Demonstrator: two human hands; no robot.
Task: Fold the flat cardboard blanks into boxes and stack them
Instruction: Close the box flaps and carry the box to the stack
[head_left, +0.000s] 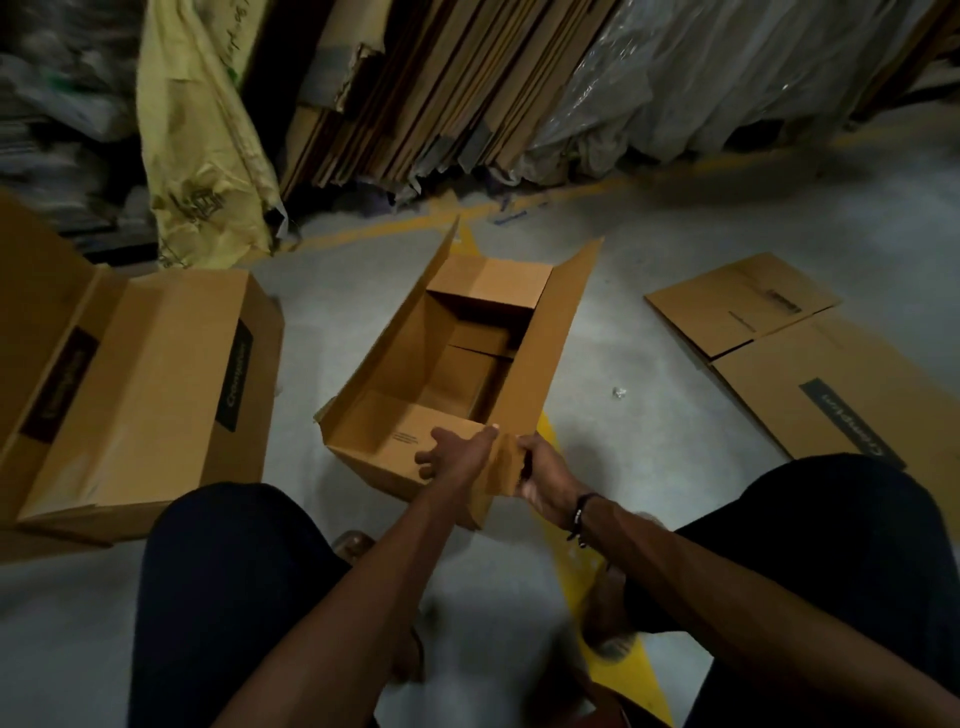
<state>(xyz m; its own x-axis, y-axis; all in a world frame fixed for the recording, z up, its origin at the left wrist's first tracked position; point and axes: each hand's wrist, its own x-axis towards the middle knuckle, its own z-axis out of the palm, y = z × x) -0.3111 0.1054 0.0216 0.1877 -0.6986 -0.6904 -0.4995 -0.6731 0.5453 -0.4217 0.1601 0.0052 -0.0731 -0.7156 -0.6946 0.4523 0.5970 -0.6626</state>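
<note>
The half-formed box (457, 364) sits on the floor (649, 374) between the knees. Left hand (447, 452) presses the near flap with spread fingers; right hand (535, 467) grips the corner. Light, stiff cardboard probably handles best by its edges.

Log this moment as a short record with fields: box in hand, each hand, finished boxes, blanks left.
box in hand: open cardboard box on the floor, top flaps up
left hand: fingers spread on the near end flap
right hand: grips the near corner
finished boxes: folded box at left
blanks left: flat blanks at right
</note>
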